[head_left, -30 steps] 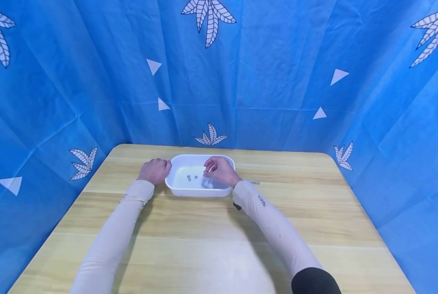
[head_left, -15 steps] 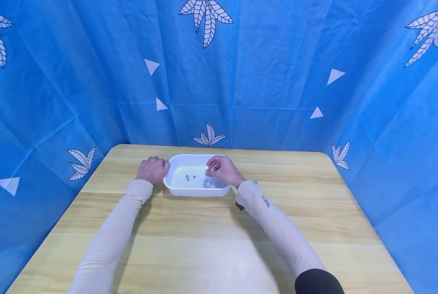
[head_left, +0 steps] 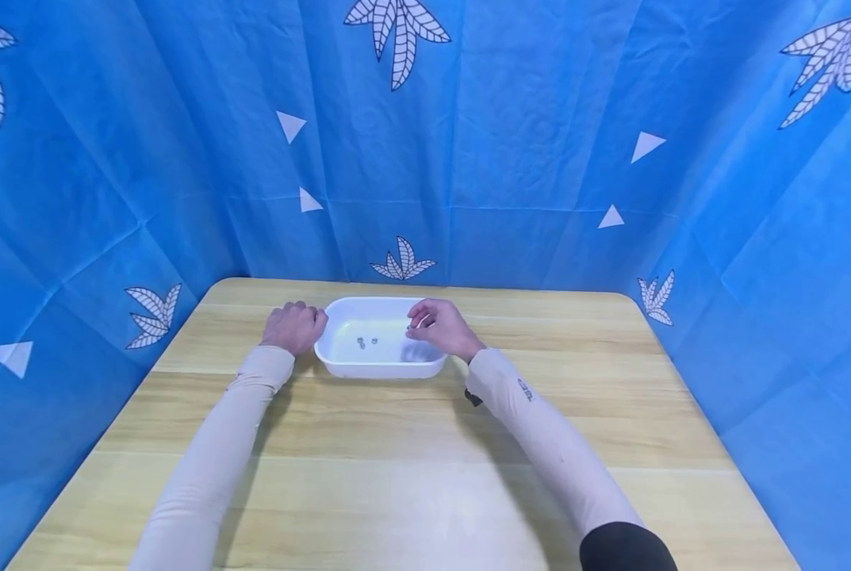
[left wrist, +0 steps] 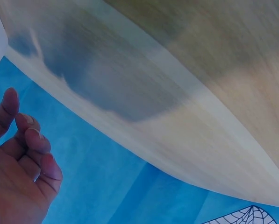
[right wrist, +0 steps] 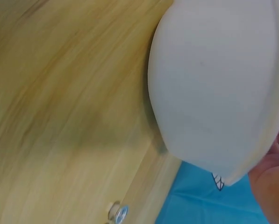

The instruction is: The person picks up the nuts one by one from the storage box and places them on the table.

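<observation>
A white oval basin (head_left: pixel 332 369) stands on the wooden table, with several small silver metal nuts (head_left: pixel 361 342) on its floor. My left hand (head_left: pixel 295 327) is beside the basin's left rim; in the left wrist view its fingers (left wrist: pixel 36 144) are loosely curled with nothing between them. Over the right part of the basin is my right hand (head_left: pixel 445 327), thumb and forefinger pinching a small metal nut (head_left: pixel 408 327). In the right wrist view the basin's outer wall (right wrist: pixel 209 84) hides most of that hand.
On the table near the basin's right end lie shiny metal nuts (right wrist: pixel 122 214), hidden behind my forearm in the head view. A wooden table (head_left: pixel 411 444) extends toward me, and a blue patterned curtain (head_left: pixel 525 159) rises behind and at both sides.
My right hand has shifted slightly to the right relative to the basin, still pinching the nut. The nuts on the table at right are now covered by the forearm. The left hand stays put.
</observation>
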`<state>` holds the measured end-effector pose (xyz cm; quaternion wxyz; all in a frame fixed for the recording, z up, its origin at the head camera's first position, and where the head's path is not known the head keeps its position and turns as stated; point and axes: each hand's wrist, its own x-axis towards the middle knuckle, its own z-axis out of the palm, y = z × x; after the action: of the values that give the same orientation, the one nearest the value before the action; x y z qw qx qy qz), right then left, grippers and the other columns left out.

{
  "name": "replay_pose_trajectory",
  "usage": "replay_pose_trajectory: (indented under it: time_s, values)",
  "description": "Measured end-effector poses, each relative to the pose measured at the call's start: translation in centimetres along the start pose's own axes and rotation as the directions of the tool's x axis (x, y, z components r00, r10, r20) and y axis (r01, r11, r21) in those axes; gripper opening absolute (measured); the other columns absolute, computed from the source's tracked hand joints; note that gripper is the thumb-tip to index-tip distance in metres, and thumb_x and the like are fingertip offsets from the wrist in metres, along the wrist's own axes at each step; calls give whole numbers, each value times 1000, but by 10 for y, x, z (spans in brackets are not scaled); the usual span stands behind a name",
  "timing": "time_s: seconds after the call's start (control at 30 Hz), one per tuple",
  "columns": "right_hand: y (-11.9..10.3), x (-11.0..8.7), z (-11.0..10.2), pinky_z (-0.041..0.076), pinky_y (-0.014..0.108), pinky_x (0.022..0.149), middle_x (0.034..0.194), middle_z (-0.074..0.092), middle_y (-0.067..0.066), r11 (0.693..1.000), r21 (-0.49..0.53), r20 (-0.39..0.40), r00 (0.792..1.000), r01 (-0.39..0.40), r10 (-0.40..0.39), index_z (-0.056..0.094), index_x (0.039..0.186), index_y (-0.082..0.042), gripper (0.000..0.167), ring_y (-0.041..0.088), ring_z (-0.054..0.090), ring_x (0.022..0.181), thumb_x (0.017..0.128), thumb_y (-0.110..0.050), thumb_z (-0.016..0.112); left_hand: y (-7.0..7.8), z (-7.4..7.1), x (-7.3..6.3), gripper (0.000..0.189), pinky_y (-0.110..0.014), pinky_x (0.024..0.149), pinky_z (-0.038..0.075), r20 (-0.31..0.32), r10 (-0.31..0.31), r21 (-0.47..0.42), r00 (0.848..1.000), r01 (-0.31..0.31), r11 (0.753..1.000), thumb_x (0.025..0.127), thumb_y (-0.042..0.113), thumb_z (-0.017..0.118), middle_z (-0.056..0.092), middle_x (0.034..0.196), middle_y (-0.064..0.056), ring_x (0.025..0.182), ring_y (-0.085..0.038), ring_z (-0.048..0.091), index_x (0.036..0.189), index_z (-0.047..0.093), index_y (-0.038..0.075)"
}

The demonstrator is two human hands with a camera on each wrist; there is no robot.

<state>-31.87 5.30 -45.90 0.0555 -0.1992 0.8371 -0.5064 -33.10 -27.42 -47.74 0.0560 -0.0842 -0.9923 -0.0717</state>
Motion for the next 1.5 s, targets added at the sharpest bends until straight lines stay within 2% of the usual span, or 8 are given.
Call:
replay_pose_trajectory:
  time_s: [0.13,0.33,0.7,0.97,1.1,1.3,1.5]
  values:
    - [2,-1,-7,55,30,86,101,72,12,1000,0,-7,1000,4,-4,69,113,0,30,22,67,90,87,-7,81,-1,1,-1,56,-60,82,53,2,-7,-14,1000,7,1000,108,34,29,69,100,-23,92,-42,63,101,73,0]
    - [8,-7,-19,56,29,84,102,73,14,998,55,-28,1000,-6,8,69,110,0,27,23,68,90,87,-5,81,0,2,-1,56,-58,80,53,-14,-9,-28,1000,8,1000,108,35,30,69,96,-22,90,-42,63,95,72,1]
    - [26,-20,-47,55,22,80,103,72,16,995,99,-87,996,-22,31,66,117,7,35,18,66,89,86,-1,80,-3,3,2,56,-56,74,53,-16,10,-24,1000,-10,1000,107,35,28,68,89,-19,81,-38,62,84,68,3]
    - [43,-30,-68,54,22,77,103,72,16,997,64,-112,993,-34,41,68,113,1,29,15,66,86,87,-3,79,0,1,1,55,-57,76,53,-6,1,-31,1000,-1,1000,108,33,29,68,91,-21,83,-39,62,89,70,1]
    - [53,-35,-76,53,22,80,105,72,22,998,29,-114,992,-51,54,67,116,5,31,18,66,87,88,-4,79,-1,1,1,55,-57,76,54,-13,-6,-28,1000,6,1000,108,33,30,69,92,-21,84,-40,62,91,71,1]
    - [68,-46,-84,55,26,80,110,71,26,994,-30,-100,989,-108,105,65,120,9,35,29,68,93,90,-5,77,-2,1,1,57,-58,77,53,-2,-2,-30,1000,2,1000,108,33,28,69,93,-22,84,-41,63,92,71,0]
    - [81,-56,-90,60,29,78,111,71,25,985,-36,-92,982,-170,166,65,120,7,34,24,69,89,90,-3,76,-3,1,3,58,-59,79,53,5,1,-39,1000,-1,999,108,33,27,70,96,-23,87,-42,64,93,71,0]
